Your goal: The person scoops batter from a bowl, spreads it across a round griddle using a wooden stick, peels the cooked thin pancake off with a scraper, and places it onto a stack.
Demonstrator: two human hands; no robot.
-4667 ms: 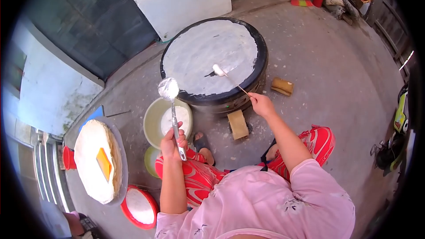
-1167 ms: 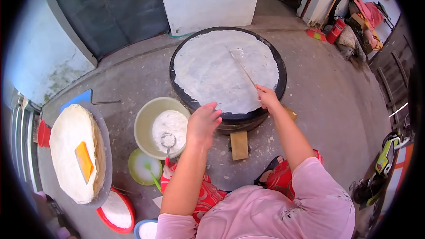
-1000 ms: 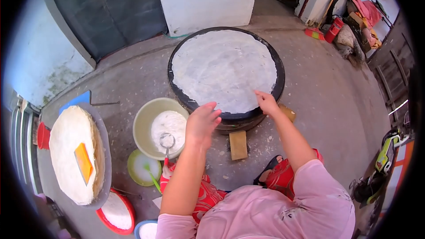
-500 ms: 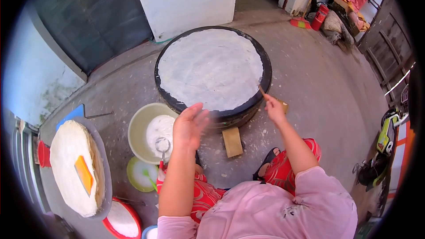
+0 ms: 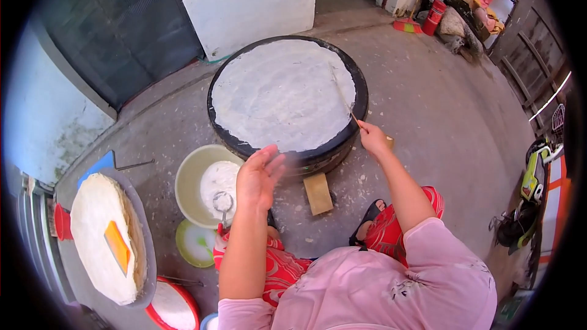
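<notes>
The right hand [image 5: 372,138] has its grip clenched on a thin stick [image 5: 343,96] over the griddle [image 5: 362,95]'s right side. The left hand [image 5: 255,182], grip released, hovers near the rim. The ladle [image 5: 222,200], earlier in it, now rests in the pale bowl [image 5: 187,187]; batter [image 5: 278,95] covers the former dark gap.

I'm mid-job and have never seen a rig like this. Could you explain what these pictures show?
There is no robot: these are a person's bare hands. Every picture comes from one camera worn on the head, looking forward and down. The right hand holds a thin stick reaching over a large round plate; a pale layer covers most of its surface. The left hand is open near the plate's edge. Nearby are a bowl with a ladle in it, and a stack of pale sheets with an orange item on top.
</notes>
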